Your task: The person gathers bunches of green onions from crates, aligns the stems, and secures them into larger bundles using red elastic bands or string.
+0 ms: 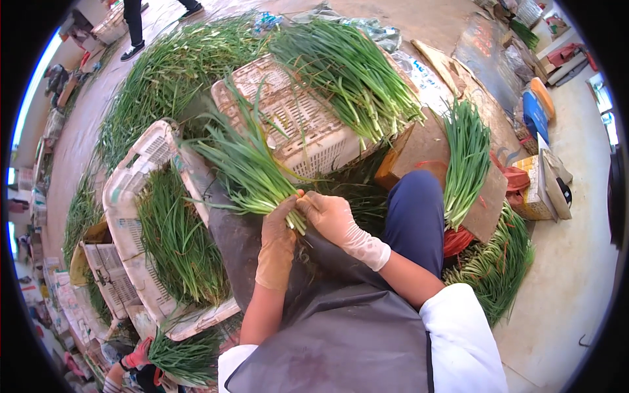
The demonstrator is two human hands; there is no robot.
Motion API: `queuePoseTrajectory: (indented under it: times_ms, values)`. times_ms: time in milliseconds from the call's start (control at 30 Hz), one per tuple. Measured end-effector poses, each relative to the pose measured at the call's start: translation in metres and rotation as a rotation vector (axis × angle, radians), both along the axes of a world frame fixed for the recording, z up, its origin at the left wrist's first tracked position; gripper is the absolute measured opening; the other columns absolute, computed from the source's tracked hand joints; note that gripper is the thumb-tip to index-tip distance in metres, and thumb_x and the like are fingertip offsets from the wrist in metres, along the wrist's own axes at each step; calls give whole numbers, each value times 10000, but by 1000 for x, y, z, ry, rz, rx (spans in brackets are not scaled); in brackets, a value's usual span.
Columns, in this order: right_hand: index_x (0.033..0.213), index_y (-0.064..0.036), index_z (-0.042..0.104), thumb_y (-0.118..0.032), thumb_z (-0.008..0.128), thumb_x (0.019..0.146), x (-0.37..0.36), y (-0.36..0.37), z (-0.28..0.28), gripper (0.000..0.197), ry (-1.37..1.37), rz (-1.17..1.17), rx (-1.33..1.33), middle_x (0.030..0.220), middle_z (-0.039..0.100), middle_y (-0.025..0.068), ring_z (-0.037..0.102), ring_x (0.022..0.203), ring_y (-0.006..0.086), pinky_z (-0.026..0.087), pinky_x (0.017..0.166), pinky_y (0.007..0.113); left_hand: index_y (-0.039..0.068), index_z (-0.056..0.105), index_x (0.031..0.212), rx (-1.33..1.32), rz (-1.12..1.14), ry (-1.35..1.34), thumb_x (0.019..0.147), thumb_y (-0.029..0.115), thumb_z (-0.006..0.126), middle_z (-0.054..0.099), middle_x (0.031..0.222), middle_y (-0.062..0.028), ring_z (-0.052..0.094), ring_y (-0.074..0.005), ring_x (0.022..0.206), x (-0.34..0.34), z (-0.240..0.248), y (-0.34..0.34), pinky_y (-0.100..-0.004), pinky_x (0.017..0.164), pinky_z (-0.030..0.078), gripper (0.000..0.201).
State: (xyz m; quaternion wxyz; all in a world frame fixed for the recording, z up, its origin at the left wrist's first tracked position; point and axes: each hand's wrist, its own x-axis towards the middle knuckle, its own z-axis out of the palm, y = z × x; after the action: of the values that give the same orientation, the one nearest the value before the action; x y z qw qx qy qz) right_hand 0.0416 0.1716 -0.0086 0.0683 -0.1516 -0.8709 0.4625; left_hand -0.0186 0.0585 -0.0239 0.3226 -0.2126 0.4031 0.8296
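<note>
Both my hands wear thin, dirt-stained pale gloves. My left hand (277, 237) is closed around the lower stems of a bunch of garlic chives (244, 164), whose leaves fan out up and to the left. Pinched at the stems beside it is my right hand (333, 219); what exactly its fingertips grip is partly hidden. Just beyond the hands, a larger loose heap of garlic chives (357, 82) lies on an upturned white plastic crate (295, 111). A neat bundle (466, 160) rests on a brown board (486, 216) right of my knee.
A white crate (118, 187) holding chives (175, 239) stands at left. A big pile of greens (173, 82) covers the floor behind. Tied bunches (501, 268) lie low right near red ties (458, 241). A person's red-gloved hand (136, 355) holds greens lower left; another's legs (133, 26) show above.
</note>
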Motion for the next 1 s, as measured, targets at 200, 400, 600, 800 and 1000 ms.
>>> queuePoseTrajectory:
  times_ms: [200, 400, 600, 800, 1000]
  values:
    - [724, 2, 575, -203, 570, 856, 3, 3, -18, 244, 86, -199, -49, 522, 530, 83, 533, 456, 140, 425, 478, 292, -37, 642, 917, -139, 112, 221, 711, 7, 675, 630, 841, -61, 605, -167, 753, 8, 15, 9, -254, 702, 485, 214]
    - [839, -63, 646, -260, 579, 788, 9, 71, -78, 215, -668, 151, 666, 837, 662, 120, 652, 819, 253, 515, 692, 395, 23, 611, 975, -194, 276, 530, 718, 51, 686, 620, 914, -68, 600, -179, 891, -56, 70, -30, -300, 884, 458, 269]
    - [899, -31, 604, -370, 575, 858, -105, 167, -34, 342, -422, -431, 831, 722, 626, 103, 633, 678, 198, 506, 615, 335, -19, 597, 972, 56, 55, 402, 784, 83, 643, 624, 831, -89, 620, -167, 717, -64, 98, 14, -329, 768, 536, 218]
    - [857, -75, 622, -246, 565, 854, -52, 70, -6, 181, 25, -152, 345, 740, 612, 171, 604, 688, 337, 489, 615, 392, 1, 545, 1079, 184, -59, 121, 861, 177, 618, 569, 759, -26, 523, -123, 610, -44, 16, 16, -273, 613, 467, 289]
    - [768, -42, 658, -279, 516, 778, 2, 49, -35, 276, -751, 869, 636, 784, 657, 142, 646, 726, 309, 516, 664, 393, 12, 546, 1127, 230, 65, 116, 786, 153, 703, 547, 700, -16, 493, -108, 558, -37, 23, -12, -247, 583, 440, 400]
